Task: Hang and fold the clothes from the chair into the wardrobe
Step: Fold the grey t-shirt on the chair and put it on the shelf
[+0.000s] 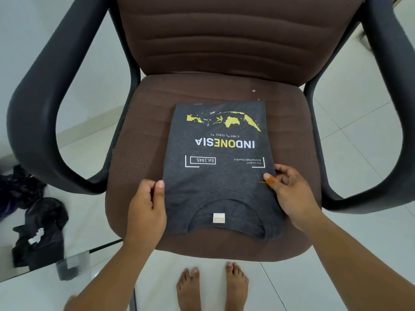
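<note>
Folded grey Indonesia T-shirt (215,167) lying flat on the brown office chair (224,86) seat, collar toward 6 o'clock. Left hand (146,212) pinches its 9 o'clock edge with curled fingers; right hand (292,194) pinches its 3 o'clock edge likewise.

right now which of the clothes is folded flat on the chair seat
The grey Indonesia t-shirt, held at its sides by both hands. The dark clothes lie crumpled on the glass surface at left.

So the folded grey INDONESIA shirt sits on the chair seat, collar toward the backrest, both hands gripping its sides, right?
Not quite: the head view shows the shirt with its collar toward the person, away from the backrest. It does sit on the chair seat, left hand and right hand gripping its sides.
</note>
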